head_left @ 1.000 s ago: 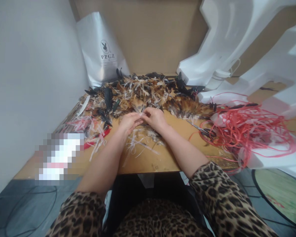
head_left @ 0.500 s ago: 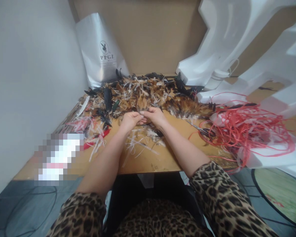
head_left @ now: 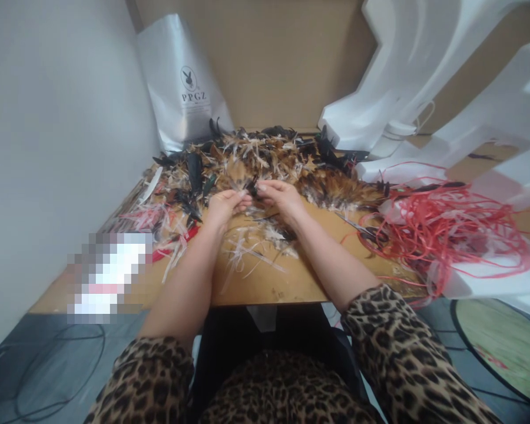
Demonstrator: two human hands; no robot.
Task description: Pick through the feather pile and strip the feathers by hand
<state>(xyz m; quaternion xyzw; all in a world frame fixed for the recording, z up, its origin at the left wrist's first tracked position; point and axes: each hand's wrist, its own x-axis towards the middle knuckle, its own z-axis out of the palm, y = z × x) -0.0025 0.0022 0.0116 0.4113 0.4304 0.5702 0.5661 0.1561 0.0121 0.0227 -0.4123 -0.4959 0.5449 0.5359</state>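
A wide heap of brown, black and white feathers [head_left: 265,162] lies across the back of a wooden table [head_left: 265,282]. My left hand [head_left: 223,207] and my right hand [head_left: 279,199] meet at the heap's near edge. Both have their fingers curled and pinched together around a small bunch of feathers [head_left: 249,189] between them. Loose pale feather strips [head_left: 247,253] lie on the wood just below my wrists.
A silver bag [head_left: 181,88] leans in the back left corner. White foam pieces [head_left: 401,88] stand at the back right. A tangle of red cord [head_left: 441,229] covers the table's right side, with red and white scraps [head_left: 159,232] on the left. Cables lie on the floor.
Both hands have moved a little farther into the feather heap and stay pinched together. The camera has shifted slightly.
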